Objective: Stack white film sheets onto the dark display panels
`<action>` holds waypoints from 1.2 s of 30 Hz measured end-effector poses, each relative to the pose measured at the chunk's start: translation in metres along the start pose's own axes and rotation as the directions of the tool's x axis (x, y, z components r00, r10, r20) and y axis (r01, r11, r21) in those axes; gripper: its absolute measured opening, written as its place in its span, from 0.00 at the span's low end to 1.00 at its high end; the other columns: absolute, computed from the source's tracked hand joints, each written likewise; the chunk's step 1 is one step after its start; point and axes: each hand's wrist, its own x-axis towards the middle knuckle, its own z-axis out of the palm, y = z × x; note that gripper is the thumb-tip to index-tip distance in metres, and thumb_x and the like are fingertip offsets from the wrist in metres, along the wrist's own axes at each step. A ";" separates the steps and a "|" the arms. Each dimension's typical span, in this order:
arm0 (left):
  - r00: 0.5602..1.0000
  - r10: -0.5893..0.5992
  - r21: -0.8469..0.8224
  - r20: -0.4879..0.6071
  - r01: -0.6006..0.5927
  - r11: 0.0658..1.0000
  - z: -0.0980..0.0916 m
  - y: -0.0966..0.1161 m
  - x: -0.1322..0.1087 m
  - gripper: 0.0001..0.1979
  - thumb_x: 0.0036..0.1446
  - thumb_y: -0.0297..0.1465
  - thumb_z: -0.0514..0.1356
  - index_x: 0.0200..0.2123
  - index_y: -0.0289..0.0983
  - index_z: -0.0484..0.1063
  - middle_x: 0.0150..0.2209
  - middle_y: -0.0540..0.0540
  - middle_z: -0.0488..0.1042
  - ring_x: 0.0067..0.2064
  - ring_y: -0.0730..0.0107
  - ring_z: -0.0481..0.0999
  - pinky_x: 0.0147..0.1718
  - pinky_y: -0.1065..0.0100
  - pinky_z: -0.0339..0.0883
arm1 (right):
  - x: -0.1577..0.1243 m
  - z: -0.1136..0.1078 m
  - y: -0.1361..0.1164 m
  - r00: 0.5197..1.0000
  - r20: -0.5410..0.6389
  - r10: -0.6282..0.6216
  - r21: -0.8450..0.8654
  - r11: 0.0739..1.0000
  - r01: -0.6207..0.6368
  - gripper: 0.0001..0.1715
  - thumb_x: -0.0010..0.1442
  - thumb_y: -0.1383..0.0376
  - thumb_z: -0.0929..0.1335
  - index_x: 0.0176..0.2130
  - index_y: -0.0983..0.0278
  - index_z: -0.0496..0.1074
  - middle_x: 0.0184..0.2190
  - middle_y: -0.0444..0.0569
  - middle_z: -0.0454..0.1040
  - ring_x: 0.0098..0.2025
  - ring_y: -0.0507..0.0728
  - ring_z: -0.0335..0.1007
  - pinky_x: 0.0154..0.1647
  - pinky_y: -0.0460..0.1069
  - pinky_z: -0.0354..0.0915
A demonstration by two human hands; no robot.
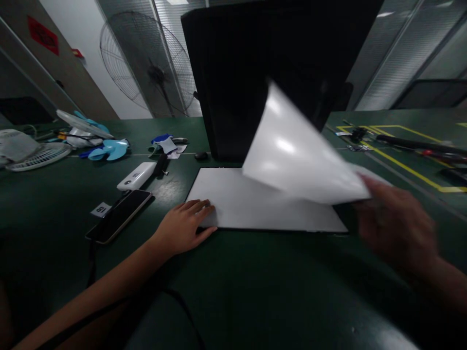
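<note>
A flat white panel with a thin dark edge lies on the table in front of me. My left hand rests on its left end, fingers stretched out over the near corner. On the right, my right hand, blurred by motion, pinches the corner of a glossy white sheet. The sheet is lifted and curls up above the panel, its far tip raised in front of the black screen. Part of the panel's right side is hidden behind the sheet.
A big black screen stands behind the panel. To the left lie a phone, a white power bank and fan parts with blue blades. A black mouse sits near the screen. Yellow tape marks the right.
</note>
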 end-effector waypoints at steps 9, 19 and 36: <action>0.991 -0.124 -0.038 0.045 0.125 0.991 -0.005 0.001 0.000 0.40 0.70 0.55 0.52 0.71 0.31 0.68 0.67 0.31 0.75 0.67 0.40 0.76 0.67 0.42 0.70 | 0.013 0.047 -0.038 0.808 0.251 -0.533 0.239 0.843 0.482 0.34 0.77 0.52 0.63 0.77 0.51 0.61 0.76 0.49 0.60 0.76 0.68 0.60 0.72 0.72 0.66; 0.998 -0.034 -0.025 0.047 0.035 0.999 -0.002 -0.001 -0.001 0.40 0.69 0.61 0.51 0.75 0.45 0.66 0.76 0.39 0.64 0.72 0.39 0.70 0.67 0.38 0.68 | 0.009 0.047 -0.038 0.739 0.255 -0.624 0.425 0.759 0.494 0.37 0.79 0.64 0.60 0.79 0.42 0.51 0.78 0.39 0.53 0.78 0.60 0.54 0.79 0.66 0.58; 0.977 -0.214 0.137 0.008 0.210 0.968 0.003 0.000 0.000 0.38 0.72 0.55 0.48 0.66 0.32 0.77 0.72 0.31 0.70 0.71 0.37 0.72 0.69 0.41 0.67 | 0.031 0.047 0.031 0.910 0.226 0.346 -0.168 0.934 -0.314 0.53 0.70 0.32 0.54 0.71 0.66 0.69 0.63 0.67 0.75 0.60 0.80 0.75 0.53 0.78 0.75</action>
